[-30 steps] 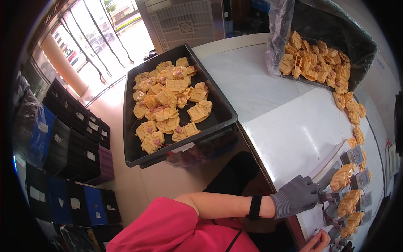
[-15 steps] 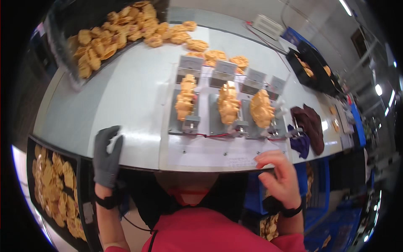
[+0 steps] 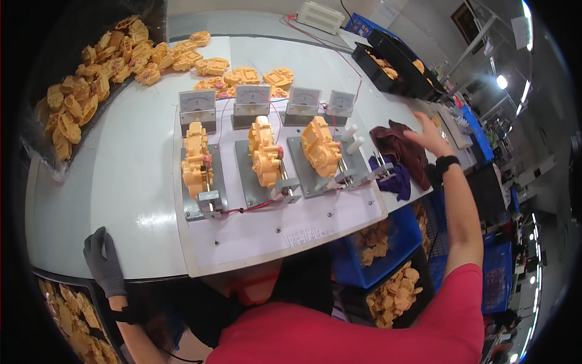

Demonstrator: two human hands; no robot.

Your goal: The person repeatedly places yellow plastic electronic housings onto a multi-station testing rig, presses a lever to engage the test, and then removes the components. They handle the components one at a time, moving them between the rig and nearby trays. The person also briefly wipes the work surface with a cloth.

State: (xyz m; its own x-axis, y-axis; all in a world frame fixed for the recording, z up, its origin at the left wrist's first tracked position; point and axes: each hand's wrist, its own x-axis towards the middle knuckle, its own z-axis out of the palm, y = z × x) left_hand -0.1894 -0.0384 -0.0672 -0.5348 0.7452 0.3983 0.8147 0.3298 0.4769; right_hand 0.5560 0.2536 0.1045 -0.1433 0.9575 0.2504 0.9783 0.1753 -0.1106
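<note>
My left hand (image 3: 104,258), in a grey glove, rests empty at the table's near left edge, fingers loosely stretched. My right hand (image 3: 432,138) is bare and reaches out at the far right, fingers apart, over or beside a dark brown cloth (image 3: 400,145); whether it touches the cloth I cannot tell. A purple cloth (image 3: 397,182) lies by it. On a white board (image 3: 254,249) stand three orange-yellow plastic housings, a left one (image 3: 195,161), a middle one (image 3: 264,151) and a right one (image 3: 321,148), each in a grey metal fixture. Analog panel meters (image 3: 251,100) stand behind them.
Loose housings (image 3: 242,76) lie behind the meters, near a plastic-lined bin (image 3: 37,151) heaped with more. A white power box (image 3: 319,17) and black trays (image 3: 388,67) stand farther back. Below the table edge are a blue crate (image 3: 348,261) and other bins of parts.
The view has swung to the right. My right hand has moved from the board's near edge out to the brown cloth. The gloved hand stays by the table's near edge. The three housings remain in their fixtures.
</note>
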